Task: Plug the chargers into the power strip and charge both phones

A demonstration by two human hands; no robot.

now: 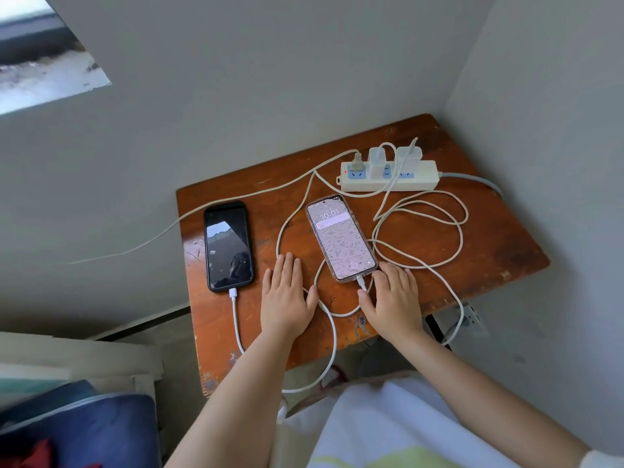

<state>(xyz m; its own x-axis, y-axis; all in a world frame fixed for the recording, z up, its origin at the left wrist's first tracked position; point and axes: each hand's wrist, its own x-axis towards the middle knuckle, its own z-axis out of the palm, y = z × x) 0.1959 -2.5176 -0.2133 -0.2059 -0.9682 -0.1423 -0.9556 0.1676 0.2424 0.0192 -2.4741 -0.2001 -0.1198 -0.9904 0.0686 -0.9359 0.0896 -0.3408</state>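
Note:
A white power strip (418,179) lies at the back of the wooden table (489,238), with two white charger blocks (379,158) (409,153) and a grey plug (357,161) in its sockets. A black phone (229,245) lies at the left with a white cable (236,315) in its bottom port, screen dark. To its right a pink-cased phone (341,238) has a lit screen and a white cable (361,283) plugged in. My left hand (287,297) rests flat on the table between the phones. Flat beside the lit phone's bottom end lies my right hand (393,298), holding nothing.
Loose white cable loops (439,231) spread over the table's right half and hang over the front edge. Walls close the table in behind and on the right. A wall socket (472,319) sits low on the right. A blue cushion (101,430) lies at the lower left.

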